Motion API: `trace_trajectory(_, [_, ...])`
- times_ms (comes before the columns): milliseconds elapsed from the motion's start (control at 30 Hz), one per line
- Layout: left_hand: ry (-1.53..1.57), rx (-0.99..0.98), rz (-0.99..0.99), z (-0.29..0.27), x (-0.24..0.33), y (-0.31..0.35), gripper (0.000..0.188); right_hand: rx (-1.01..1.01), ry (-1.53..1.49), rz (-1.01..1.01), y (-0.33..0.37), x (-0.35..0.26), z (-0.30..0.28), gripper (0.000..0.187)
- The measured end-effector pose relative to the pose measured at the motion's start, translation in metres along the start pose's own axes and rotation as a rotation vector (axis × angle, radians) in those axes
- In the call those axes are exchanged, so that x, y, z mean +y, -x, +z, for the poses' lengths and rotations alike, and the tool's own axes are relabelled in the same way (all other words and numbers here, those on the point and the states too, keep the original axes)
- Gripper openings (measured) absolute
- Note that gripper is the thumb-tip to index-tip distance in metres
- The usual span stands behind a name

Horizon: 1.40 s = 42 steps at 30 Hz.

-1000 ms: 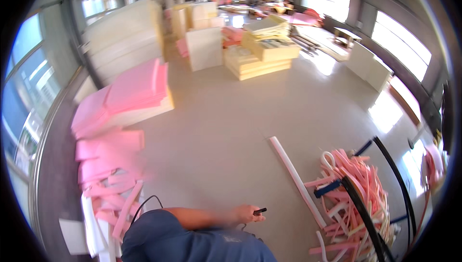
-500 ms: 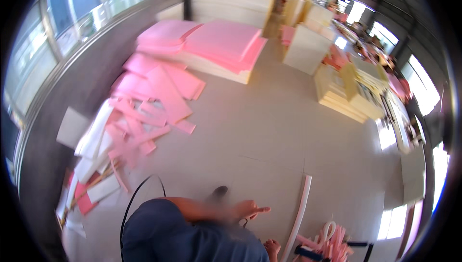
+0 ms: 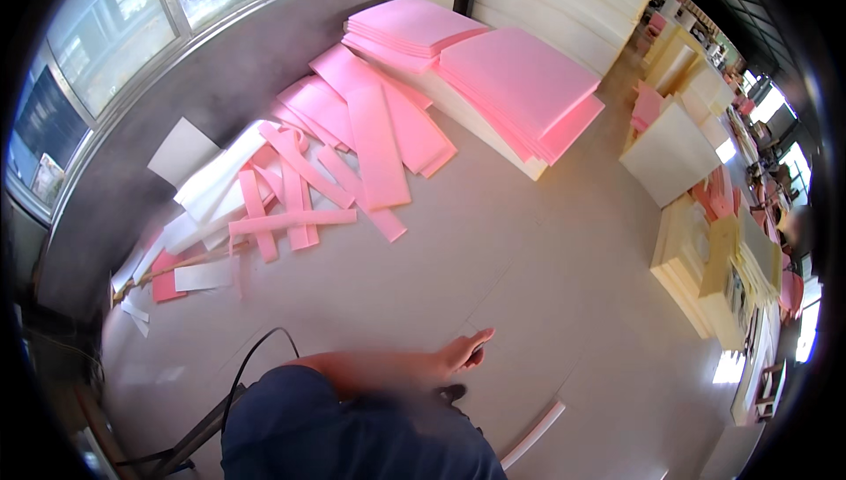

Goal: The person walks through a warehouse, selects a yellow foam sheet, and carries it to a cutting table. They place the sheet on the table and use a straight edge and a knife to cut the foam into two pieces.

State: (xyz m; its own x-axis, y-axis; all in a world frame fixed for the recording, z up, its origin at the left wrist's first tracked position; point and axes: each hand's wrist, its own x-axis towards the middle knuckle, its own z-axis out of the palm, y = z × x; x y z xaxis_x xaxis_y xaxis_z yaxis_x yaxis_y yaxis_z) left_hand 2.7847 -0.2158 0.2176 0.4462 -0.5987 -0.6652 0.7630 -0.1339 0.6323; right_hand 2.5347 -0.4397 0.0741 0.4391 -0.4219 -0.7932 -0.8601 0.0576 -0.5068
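My left forearm reaches across the front of my dark blue shirt, and my left hand (image 3: 463, 354) is held out over the grey floor. Its fingers are curled, with one digit pointing forward to the right. A small dark patch shows among the fingers; what it is, if anything is held, I cannot make out. Just below the hand part of a dark shoe (image 3: 452, 393) shows. My right hand is out of view. A narrow pale strip (image 3: 533, 434) lies on the floor to the right of my body.
Pink foam sheets (image 3: 520, 83) are stacked ahead, with loose pink strips (image 3: 295, 220) and white offcuts (image 3: 211, 180) along the left wall. Tall white sheets (image 3: 564, 4) stand behind. Cream foam blocks (image 3: 683, 255) and a leaning panel (image 3: 671, 154) are at right. A black cable (image 3: 256, 345) loops beside me.
My view has turned left, so the foam piles sit further right. My right hand and the pink bundle near it have left the view. My left hand's fingers look more curled.
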Motion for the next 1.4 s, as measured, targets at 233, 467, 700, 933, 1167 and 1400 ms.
trace_trajectory(233, [0.128, 0.103, -0.196, 0.049, 0.024, -0.146, 0.062, -0.221, 0.437, -0.150, -0.063, -0.084, -0.090, 0.032])
trace_trajectory(467, [-0.155, 0.392, 0.228, 0.076, 0.122, -0.246, 0.035, -0.481, 0.771, -0.254, -0.140, -0.182, -0.163, 0.040])
trace_trajectory(700, [-1.332, 0.567, 0.175, -0.004, 0.160, -0.387, 0.041, -0.449, 0.738, -0.142, -0.209, -0.238, -0.232, 0.036])
trace_trajectory(933, [-1.233, 0.717, -0.063, -0.169, 0.212, -0.488, 0.035, -0.346, 0.741, -0.174, -0.335, -0.372, -0.287, 0.035])
trace_trajectory(1167, [-1.018, 0.666, 0.148, -0.062, 0.432, -0.726, 0.033, -0.073, 0.656, -0.180, -0.417, -0.551, -0.372, 0.042])
trace_trajectory(1400, [-0.908, 0.336, 0.704, 0.126, 0.654, -0.925, 0.022, -0.022, 0.590, -0.149, -0.599, -0.677, -0.448, 0.044])
